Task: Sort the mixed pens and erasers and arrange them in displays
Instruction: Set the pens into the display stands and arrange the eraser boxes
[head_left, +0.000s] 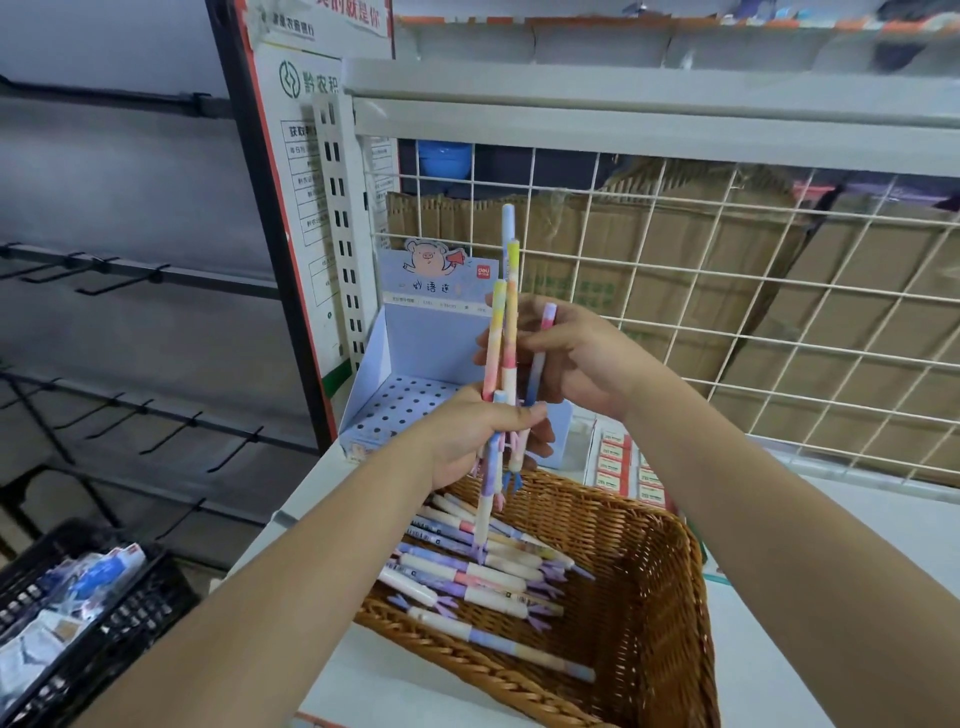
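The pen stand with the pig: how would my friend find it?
Find the white shelf holding the brown wicker basket of pens. Behind the basket, at the shelf's left end, stands the pale blue cardboard pen stand. Unlike the eraser boxes to its right, it has a cartoon pig on top and a tray dotted with round holes.

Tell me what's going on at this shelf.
A person is sorting pens. The left hand grips a bunch of pastel pens upright above a wicker basket, and the right hand pinches them higher up, as if evening them out or picking one. Loose pens lie in the basket. Behind it stands a perforated display whose visible holes hold no pens. Boxed erasers sit to its right.
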